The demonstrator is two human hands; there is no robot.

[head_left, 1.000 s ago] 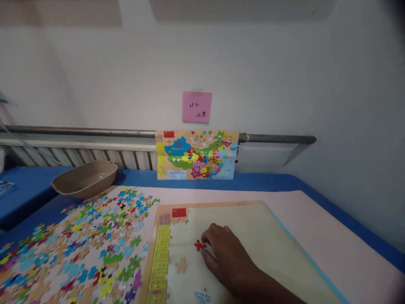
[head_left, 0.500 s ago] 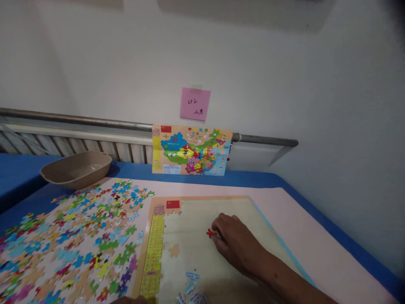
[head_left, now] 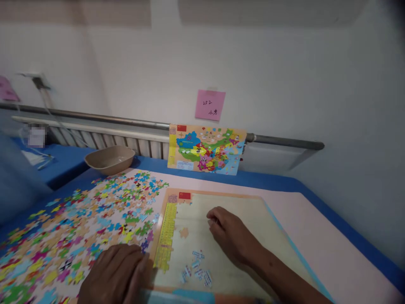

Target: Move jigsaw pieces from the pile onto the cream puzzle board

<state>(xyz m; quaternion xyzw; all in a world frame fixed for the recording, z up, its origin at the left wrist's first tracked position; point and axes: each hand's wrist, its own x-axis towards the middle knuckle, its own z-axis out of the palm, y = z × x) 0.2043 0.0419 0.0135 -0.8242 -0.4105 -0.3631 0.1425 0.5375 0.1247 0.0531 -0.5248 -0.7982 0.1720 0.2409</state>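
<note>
A puzzle board lies on the pink mat in front of me, mostly bare, with a red flag corner and a yellow strip fitted along its left side. My right hand rests on the middle of the board with its fingers curled down; whatever is under the fingertips is hidden. My left hand lies flat, palm down, at the board's left edge, on the rim of the spread of loose coloured pieces. A tan piece and several pale blue pieces sit on the board.
A tan bowl stands at the back left on the blue table. A printed map picture leans on the wall rail under a pink note. The wall runs close along the right.
My left hand has come into view at the board's left edge. My right hand slid further up the board, and the red piece at its fingertips no longer shows. The view swung left.
</note>
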